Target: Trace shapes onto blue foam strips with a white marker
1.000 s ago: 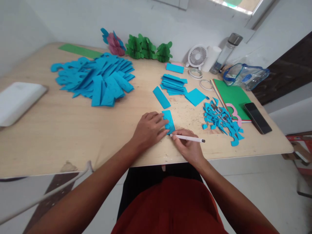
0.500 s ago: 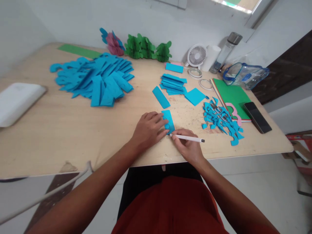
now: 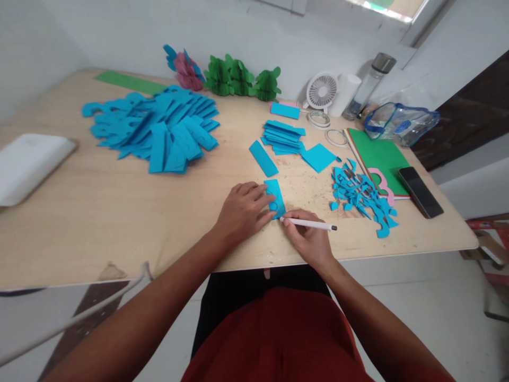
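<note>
Pale wooden table (image 3: 99, 223), cut off at left. Heap of blue folded papers (image 3: 159, 127), lower layers hidden. White flat object (image 3: 34, 167), cropped by left edge of view. Left hand (image 3: 243, 212): palm down, fingers loosely spread, fingertips on blue strip (image 3: 278, 197). Right hand (image 3: 308, 241): closed in narrow pinch around white pen (image 3: 312, 224). Blue strip: on table, between both hands, left side covered by fingers, drawn curves partly visible. White pen: dark end rightward, writing tip too small to make out at strip's lower corner.
</note>
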`<action>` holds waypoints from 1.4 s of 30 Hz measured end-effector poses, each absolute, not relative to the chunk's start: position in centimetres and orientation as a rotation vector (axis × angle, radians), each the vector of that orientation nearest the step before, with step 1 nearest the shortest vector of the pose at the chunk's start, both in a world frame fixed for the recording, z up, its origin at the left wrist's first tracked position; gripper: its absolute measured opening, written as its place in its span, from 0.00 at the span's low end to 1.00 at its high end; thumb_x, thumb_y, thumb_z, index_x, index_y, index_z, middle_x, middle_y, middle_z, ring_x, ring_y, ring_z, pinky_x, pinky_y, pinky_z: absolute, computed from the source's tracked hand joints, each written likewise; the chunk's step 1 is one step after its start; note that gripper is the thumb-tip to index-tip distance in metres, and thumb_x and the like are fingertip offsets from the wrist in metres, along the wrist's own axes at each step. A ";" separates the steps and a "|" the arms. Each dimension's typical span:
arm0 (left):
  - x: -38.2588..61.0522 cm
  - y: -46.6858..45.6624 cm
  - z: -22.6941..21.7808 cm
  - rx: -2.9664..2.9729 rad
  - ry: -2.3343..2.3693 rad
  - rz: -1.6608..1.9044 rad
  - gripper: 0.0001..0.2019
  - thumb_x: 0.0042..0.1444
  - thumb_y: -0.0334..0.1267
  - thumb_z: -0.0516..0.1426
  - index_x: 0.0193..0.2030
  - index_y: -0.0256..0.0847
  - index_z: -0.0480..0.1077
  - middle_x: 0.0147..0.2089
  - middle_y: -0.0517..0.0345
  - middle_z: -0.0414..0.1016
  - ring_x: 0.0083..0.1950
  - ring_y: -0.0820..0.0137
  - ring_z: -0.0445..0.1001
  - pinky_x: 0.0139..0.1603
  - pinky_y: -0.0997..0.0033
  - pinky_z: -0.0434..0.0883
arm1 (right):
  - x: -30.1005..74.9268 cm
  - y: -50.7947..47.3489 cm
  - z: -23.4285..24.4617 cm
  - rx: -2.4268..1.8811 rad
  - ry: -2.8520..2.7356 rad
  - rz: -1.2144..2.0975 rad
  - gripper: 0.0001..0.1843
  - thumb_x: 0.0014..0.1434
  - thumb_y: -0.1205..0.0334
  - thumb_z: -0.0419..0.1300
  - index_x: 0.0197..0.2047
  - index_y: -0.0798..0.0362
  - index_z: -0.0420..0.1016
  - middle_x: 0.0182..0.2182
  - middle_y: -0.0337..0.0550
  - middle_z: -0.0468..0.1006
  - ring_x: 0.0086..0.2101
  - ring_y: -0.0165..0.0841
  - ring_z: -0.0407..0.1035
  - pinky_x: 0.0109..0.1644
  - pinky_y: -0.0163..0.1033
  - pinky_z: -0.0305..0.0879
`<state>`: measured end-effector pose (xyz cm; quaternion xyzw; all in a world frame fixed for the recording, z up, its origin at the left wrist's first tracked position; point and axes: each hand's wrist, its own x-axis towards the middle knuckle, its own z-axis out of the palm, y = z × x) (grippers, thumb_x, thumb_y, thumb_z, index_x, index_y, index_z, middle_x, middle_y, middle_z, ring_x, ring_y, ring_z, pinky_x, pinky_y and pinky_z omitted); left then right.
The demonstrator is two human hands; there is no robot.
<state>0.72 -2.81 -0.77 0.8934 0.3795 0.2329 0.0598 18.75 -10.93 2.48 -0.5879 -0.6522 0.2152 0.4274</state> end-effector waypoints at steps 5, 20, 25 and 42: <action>0.7 -2.8 -0.8 2.710 1.142 0.706 0.11 0.62 0.45 0.55 0.45 0.47 0.75 0.54 0.52 0.77 0.60 0.55 0.68 0.59 0.48 0.65 | 18.8 -10.9 2.4 -1.470 -1.620 0.547 0.06 0.59 0.62 0.59 0.33 0.48 0.77 0.33 0.43 0.83 0.35 0.37 0.77 0.44 0.46 0.71; 0.7 -2.8 -0.7 2.725 1.142 0.699 0.12 0.63 0.45 0.54 0.46 0.45 0.75 0.54 0.51 0.77 0.60 0.55 0.68 0.59 0.48 0.65 | 19.1 -10.8 2.1 -1.505 -1.591 0.569 0.05 0.59 0.62 0.59 0.34 0.48 0.76 0.31 0.42 0.82 0.34 0.37 0.75 0.39 0.43 0.70; 0.7 -2.9 -0.5 2.723 1.155 0.710 0.12 0.64 0.46 0.53 0.46 0.46 0.75 0.53 0.51 0.77 0.60 0.55 0.69 0.59 0.49 0.66 | 19.0 -10.8 2.1 -1.509 -1.591 0.560 0.05 0.60 0.62 0.58 0.34 0.48 0.76 0.32 0.42 0.82 0.35 0.37 0.75 0.41 0.44 0.70; 0.8 -3.0 -0.6 2.712 1.160 0.724 0.12 0.63 0.47 0.55 0.47 0.46 0.75 0.53 0.50 0.77 0.60 0.54 0.69 0.59 0.47 0.66 | 19.1 -10.8 2.2 -1.519 -1.595 0.571 0.05 0.59 0.62 0.58 0.33 0.48 0.76 0.31 0.42 0.82 0.34 0.37 0.75 0.39 0.43 0.70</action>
